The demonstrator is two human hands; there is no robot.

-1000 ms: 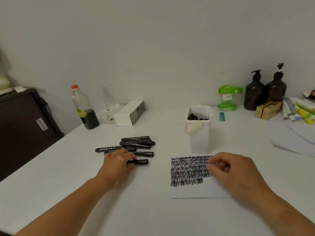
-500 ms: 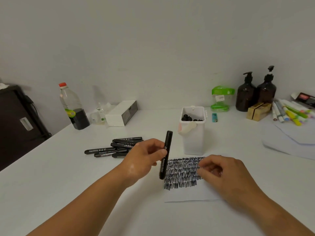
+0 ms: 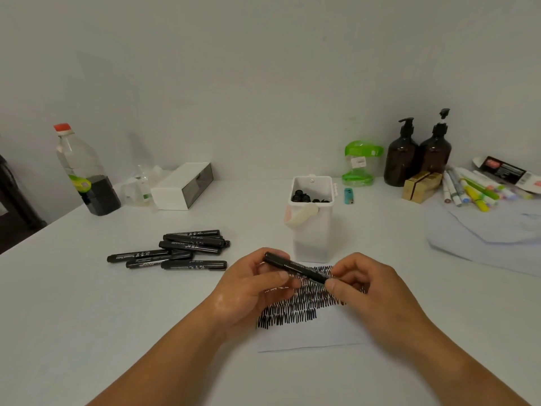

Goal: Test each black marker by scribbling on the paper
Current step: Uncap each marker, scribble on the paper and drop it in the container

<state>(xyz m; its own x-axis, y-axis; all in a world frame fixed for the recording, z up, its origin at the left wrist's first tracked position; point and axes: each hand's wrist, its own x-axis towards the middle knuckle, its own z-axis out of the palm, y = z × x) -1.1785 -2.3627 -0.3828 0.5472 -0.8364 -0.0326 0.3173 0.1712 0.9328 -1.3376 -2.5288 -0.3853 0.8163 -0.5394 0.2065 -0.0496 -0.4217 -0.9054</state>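
Observation:
A black marker [image 3: 295, 268] lies nearly level between both my hands, just above the paper [image 3: 310, 335]. My left hand [image 3: 248, 291] grips its left end between thumb and fingers. My right hand [image 3: 366, 288] pinches its right end. The paper is white and covered with rows of black scribbles [image 3: 292, 313]. A pile of several capped black markers [image 3: 175, 249] lies on the table to the left. A white container [image 3: 311, 227] holding several black markers stands just behind the paper.
Along the wall stand a plastic bottle [image 3: 82, 171], a white box [image 3: 181, 186], a green dispenser [image 3: 360, 162] and two brown pump bottles [image 3: 418, 153]. Coloured markers [image 3: 474, 190] and loose paper sheets [image 3: 491, 232] fill the right side. A small lighter [image 3: 348, 196] lies behind the container.
My left hand picked one marker from the pile and carried it over the paper, turning it from upright to nearly level. My right hand rose off the paper and took its other end.

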